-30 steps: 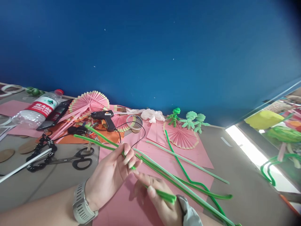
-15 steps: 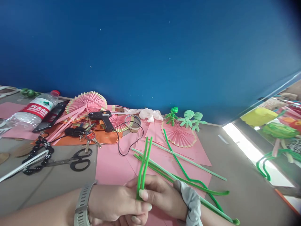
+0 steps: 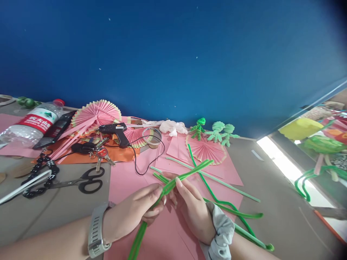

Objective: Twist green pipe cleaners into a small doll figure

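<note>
My left hand point(image 3: 134, 213), with a grey watch at the wrist, pinches a pair of bright green pipe cleaners point(image 3: 187, 173) near their middle. My right hand point(image 3: 189, 207), a grey scrunchie on its wrist, grips the same pair just right of the left fingers. The pair runs from the bottom edge up and right over pink paper point(image 3: 127, 184). More green pipe cleaners point(image 3: 225, 207) lie loose on the paper to the right.
Black scissors point(image 3: 86, 184), keys point(image 3: 101, 155), a black glue gun point(image 3: 115, 131) with its cord, a tape roll point(image 3: 153, 135), pink paper fans point(image 3: 96, 113), a water bottle point(image 3: 29, 124) and green pipe-cleaner figures point(image 3: 217, 131) lie on the grey table below a blue wall.
The paired pipe cleaners swung from upright to a slant up and right. My hands shifted upward and apart, with fingertips pinching the pair at its middle.
</note>
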### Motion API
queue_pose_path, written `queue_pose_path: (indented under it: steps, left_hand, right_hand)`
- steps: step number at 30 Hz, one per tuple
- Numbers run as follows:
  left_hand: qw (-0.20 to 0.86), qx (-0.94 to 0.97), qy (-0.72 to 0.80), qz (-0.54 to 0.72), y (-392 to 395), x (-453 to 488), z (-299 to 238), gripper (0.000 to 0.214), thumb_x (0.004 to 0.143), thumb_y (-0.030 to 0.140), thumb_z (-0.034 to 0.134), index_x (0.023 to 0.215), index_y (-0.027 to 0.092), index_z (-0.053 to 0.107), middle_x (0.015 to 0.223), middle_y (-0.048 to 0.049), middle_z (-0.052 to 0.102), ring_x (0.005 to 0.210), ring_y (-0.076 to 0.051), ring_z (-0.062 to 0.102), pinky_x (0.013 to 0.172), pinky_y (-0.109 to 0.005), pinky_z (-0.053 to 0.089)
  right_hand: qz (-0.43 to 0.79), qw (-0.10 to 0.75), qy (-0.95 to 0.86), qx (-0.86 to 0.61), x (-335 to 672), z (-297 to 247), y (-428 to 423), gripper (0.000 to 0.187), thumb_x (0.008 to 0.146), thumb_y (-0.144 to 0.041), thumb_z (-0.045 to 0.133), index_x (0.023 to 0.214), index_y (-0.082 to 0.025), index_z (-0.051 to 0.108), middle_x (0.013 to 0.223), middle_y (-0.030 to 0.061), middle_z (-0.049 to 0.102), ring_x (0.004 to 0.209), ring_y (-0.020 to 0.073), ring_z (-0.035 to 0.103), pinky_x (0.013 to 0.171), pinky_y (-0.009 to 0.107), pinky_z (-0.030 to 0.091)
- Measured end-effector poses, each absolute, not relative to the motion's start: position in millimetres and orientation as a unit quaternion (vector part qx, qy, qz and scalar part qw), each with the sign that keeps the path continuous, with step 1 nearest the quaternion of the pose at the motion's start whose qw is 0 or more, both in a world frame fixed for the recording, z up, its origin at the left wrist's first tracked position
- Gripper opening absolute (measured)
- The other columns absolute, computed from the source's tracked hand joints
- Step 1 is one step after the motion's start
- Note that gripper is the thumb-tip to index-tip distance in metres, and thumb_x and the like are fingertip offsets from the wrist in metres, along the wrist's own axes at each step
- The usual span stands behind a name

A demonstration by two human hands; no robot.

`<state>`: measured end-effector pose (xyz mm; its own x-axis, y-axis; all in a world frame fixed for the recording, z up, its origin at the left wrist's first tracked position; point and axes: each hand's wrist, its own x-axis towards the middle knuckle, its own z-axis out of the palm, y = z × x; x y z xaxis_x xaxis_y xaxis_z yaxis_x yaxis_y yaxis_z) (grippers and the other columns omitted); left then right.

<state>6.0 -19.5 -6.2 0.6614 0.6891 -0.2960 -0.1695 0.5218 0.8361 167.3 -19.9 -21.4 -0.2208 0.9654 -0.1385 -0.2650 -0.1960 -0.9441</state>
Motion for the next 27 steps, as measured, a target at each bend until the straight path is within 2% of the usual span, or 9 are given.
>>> queue_pose_path:
  steps: [4,7,9,14,18,20,24,27]
  left_hand:
    - [0.728,0.492,0.386,0.282,-20.7,5.9,-10.0,0.028,0.093,0.037,0.029,0.075,0.019,0.041,0.057,0.0059,0.033,0.050,-0.009,0.025,0.051,-0.024,0.024]
    - [0.747,0.458,0.376,0.301,-19.0,7.2,-12.3,0.028,0.092,0.037,0.029,0.074,0.019,0.041,0.055,0.0068,0.031,0.047,-0.008,0.023,0.047,-0.023,0.023]
    - [0.782,0.399,0.361,0.315,-17.4,7.5,-11.5,0.026,0.091,0.037,0.034,0.075,0.019,0.042,0.056,0.0071,0.030,0.046,-0.007,0.018,0.044,-0.021,0.017]
    - [0.846,0.274,0.330,0.316,-10.7,1.7,-0.1,0.023,0.088,0.035,0.042,0.074,0.017,0.042,0.056,0.0079,0.024,0.048,-0.007,0.009,0.043,-0.018,0.009]
    - [0.868,0.297,0.329,0.223,-3.4,-5.7,8.8,0.028,0.088,0.040,0.042,0.071,0.017,0.040,0.055,0.0081,0.023,0.047,-0.006,0.009,0.042,-0.019,0.006]
    - [0.867,0.328,0.335,0.171,-1.2,-8.5,11.0,0.031,0.087,0.043,0.042,0.068,0.018,0.038,0.055,0.0079,0.023,0.047,-0.006,0.011,0.042,-0.020,0.007]
    - [0.834,0.374,0.377,0.150,0.1,-12.4,14.8,0.030,0.086,0.044,0.042,0.070,0.019,0.040,0.056,0.0076,0.024,0.047,-0.007,0.019,0.043,-0.021,0.010]
    - [0.825,0.374,0.394,0.157,0.9,-14.7,18.8,0.027,0.085,0.044,0.044,0.075,0.019,0.043,0.056,0.0079,0.023,0.047,-0.007,0.018,0.044,-0.022,0.012]
  right_hand:
    - [0.616,0.481,-0.433,-0.450,166.5,-24.3,-21.0,0.020,0.084,-0.039,0.053,0.084,-0.019,0.056,0.057,-0.0056,0.045,0.045,0.0076,0.039,0.043,0.021,0.036]
    - [0.586,0.492,-0.450,-0.461,166.4,-29.4,-21.0,0.016,0.082,-0.035,0.056,0.083,-0.021,0.051,0.057,-0.0072,0.044,0.042,0.0063,0.038,0.039,0.019,0.035]
    - [0.555,0.486,-0.488,-0.467,166.5,-31.3,-21.0,0.013,0.083,-0.032,0.055,0.084,-0.020,0.050,0.062,-0.0050,0.048,0.045,0.0073,0.042,0.041,0.020,0.037]
    - [0.405,0.406,-0.688,-0.444,169.4,-25.3,-28.0,0.002,0.085,-0.019,0.049,0.084,-0.021,0.049,0.073,0.0003,0.053,0.063,0.0128,0.050,0.057,0.026,0.043]
    - [0.134,0.386,-0.815,-0.412,176.5,-15.9,-32.5,0.026,0.080,-0.008,0.050,0.102,-0.022,0.052,0.098,0.0067,0.055,0.092,0.0214,0.050,0.080,0.038,0.037]
    - [0.060,0.370,-0.824,-0.425,180.1,-13.2,-29.8,0.031,0.079,-0.007,0.051,0.107,-0.022,0.051,0.104,0.0076,0.056,0.098,0.0234,0.049,0.084,0.041,0.032]
    - [0.114,0.324,-0.862,-0.372,184.2,-12.8,-19.9,0.023,0.083,-0.007,0.047,0.100,-0.021,0.050,0.094,0.0045,0.062,0.089,0.0183,0.054,0.081,0.036,0.037]
    - [0.123,0.323,-0.866,-0.362,184.1,-14.8,-17.3,0.019,0.084,-0.010,0.046,0.099,-0.021,0.050,0.095,0.0056,0.061,0.087,0.0175,0.054,0.078,0.034,0.041]
